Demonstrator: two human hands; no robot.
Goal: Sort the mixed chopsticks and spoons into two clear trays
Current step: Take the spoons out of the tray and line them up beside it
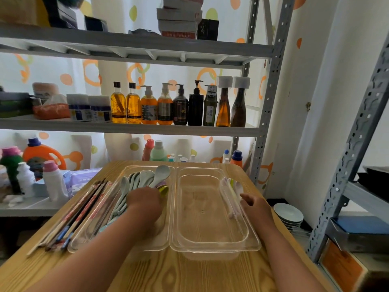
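Left hand [144, 200]: grip buried among spoons [145, 178] in left tray [84, 237], closure cannot tell | right hand [253, 205]: grip loose, fingers apart, at right tray [214, 247] outer rim | chopsticks [80, 209] along left tray's outer edge | bare worktop [189, 275] toward near edge

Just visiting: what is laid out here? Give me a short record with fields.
Surface: wooden table
Left tray: holds pale spoons
Right tray: side spoons at its right rim, inside or outside unclear
Chopsticks: on table, left of left tray
Left hand: on the pale spoons, grip hidden
Right hand: beside the side spoons, grip unclear
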